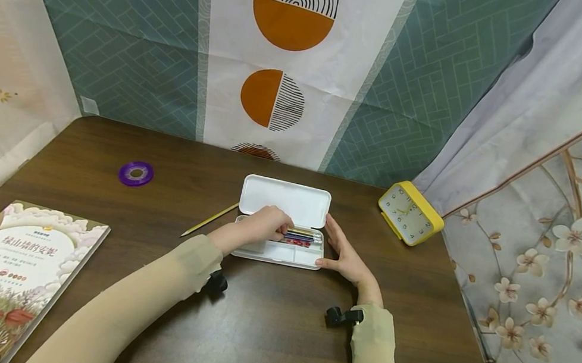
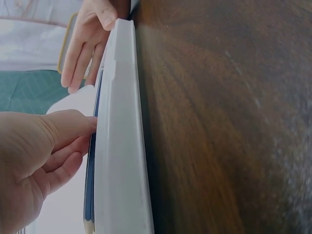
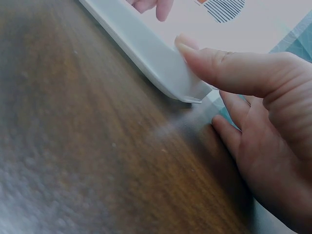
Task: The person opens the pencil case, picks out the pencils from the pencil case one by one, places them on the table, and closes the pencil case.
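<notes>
One pencil case (image 1: pixel 305 257) — left hand (image 1: pixel 263 224) over it, right hand (image 1: pixel 345 259) alongside.

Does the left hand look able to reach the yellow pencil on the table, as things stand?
Probably yes. The yellow pencil lies close to the left hand, beside the open pencil case, and nothing visible covers it. But that hand seems to pinch a dark blue pencil, and may need to release it first.

head view above, wrists beside case (image 2: pixel 122 131)
</notes>
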The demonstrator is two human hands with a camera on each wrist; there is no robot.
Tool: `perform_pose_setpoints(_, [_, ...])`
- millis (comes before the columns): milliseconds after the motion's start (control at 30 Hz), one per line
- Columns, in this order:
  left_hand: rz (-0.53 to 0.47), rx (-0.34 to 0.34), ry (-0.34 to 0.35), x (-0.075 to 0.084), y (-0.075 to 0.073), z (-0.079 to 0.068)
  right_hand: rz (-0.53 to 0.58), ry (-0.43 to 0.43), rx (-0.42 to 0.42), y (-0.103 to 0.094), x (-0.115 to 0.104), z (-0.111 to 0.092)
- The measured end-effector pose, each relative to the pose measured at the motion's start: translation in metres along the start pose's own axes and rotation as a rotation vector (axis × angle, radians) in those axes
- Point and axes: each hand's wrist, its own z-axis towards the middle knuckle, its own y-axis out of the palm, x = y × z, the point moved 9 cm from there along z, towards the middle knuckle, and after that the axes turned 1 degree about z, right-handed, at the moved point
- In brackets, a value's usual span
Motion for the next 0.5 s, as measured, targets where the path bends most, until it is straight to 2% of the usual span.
perform_pose_setpoints(167, [0.001, 0.022, 0.022, 0.001, -0.002, -0.001, 0.01, -0.009, -0.001, 0.0, 0.0, 0.001])
perform_pose_setpoints(333, [-0.006, 0.031, 0.005, 0.001, -0.007, -0.003, 0.009, -0.015, -0.002, 0.001, -0.001, 0.001])
perform_pose_setpoints(400, [-0.013, 0.045, -0.011, 0.0, -0.013, -0.005, 0.008, -0.015, -0.004, 0.001, -0.001, 0.0])
perform_pose_setpoints(500, [-0.002, 0.102, -0.007, 0.005, -0.033, -0.009, 0.008, -0.009, -0.002, 0.001, 0.0, 0.0])
